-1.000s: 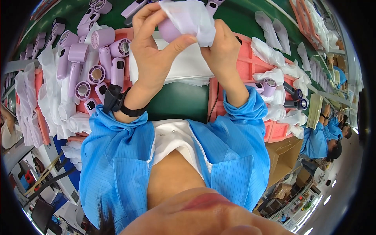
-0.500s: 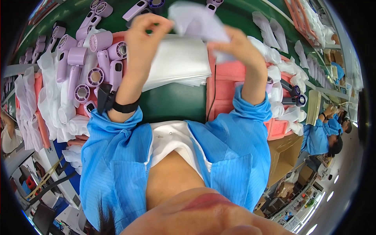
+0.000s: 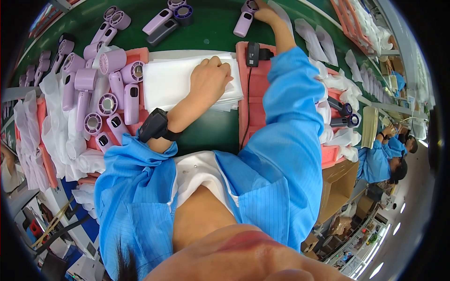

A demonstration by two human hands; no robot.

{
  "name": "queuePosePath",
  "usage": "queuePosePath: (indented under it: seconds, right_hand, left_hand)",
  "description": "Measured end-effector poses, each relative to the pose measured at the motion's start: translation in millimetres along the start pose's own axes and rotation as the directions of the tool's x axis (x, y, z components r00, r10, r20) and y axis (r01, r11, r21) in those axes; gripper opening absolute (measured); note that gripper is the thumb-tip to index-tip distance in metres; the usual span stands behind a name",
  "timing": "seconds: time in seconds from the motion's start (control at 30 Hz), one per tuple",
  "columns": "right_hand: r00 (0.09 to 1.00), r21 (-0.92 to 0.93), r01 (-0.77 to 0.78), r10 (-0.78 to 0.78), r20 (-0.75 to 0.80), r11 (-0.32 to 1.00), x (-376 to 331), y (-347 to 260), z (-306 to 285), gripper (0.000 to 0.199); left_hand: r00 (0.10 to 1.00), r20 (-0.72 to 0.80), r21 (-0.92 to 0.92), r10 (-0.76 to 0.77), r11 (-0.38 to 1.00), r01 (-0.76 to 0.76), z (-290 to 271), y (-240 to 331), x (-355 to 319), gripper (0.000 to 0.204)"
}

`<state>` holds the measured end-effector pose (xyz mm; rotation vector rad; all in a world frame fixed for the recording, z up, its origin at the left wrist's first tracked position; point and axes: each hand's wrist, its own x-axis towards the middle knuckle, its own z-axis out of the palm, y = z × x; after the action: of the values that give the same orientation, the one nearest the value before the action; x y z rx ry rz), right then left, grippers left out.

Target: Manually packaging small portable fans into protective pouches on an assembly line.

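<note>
My left hand (image 3: pixel 210 78), with a black device strapped at its wrist, rests on a stack of thin white sheets or bags (image 3: pixel 164 77). Its fingers are curled in, and whatever lies under them is hidden. At the far edge of the view, my right arm is stretched out. My right hand (image 3: pixel 266 13) is closed at the round head of a light purple handheld fan (image 3: pixel 243 23); the fingertips are partly cut off by the frame. Right beside that hand lies a white translucent pouch (image 3: pixel 283 19).
Many purple handheld fans (image 3: pixel 85 79) crowd a pink tray (image 3: pixel 140 56) at left. A black plug-like box with a cable (image 3: pixel 252 54) sits on another pink tray (image 3: pixel 255 98). More white pouches (image 3: pixel 307 37) lie far right. A cardboard box (image 3: pixel 335 192) and a co-worker (image 3: pixel 379 164) are at right.
The blurred white pouch held between both hands is gone from them. My left hand came down onto the stack; my right arm reached far forward. A white pouch now lies beside the right hand.
</note>
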<state>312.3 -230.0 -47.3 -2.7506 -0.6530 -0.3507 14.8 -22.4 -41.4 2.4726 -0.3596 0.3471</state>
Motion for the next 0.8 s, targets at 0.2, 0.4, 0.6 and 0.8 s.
queuePosePath:
  seconds: [0.2,0.4,0.6,0.8]
  right_hand:
    - [0.829,0.667,0.165,-0.469,0.305,0.726,1,19,-32,0.041]
    - [0.998,0.716,-0.061,0.045,0.041,0.696,-67,-52,-140,0.050]
    - [0.994,0.541,0.112,-0.089,-0.068,0.833,-144,-133,-157,0.053]
    - [0.978,0.676,0.208,-0.162,-0.131,0.707,-155,-190,-119,0.061]
  left_hand:
    - [0.975,0.167,-0.398,-0.145,0.895,0.202,-5,-16,10,0.017]
    - [0.958,0.180,-0.756,-0.224,0.591,0.281,-37,-38,15,0.015]
    - [0.955,0.163,-0.849,-0.247,0.459,0.264,-63,-21,17,0.015]
    - [0.917,0.024,-0.960,-0.398,0.247,0.133,-86,-1,12,0.012]
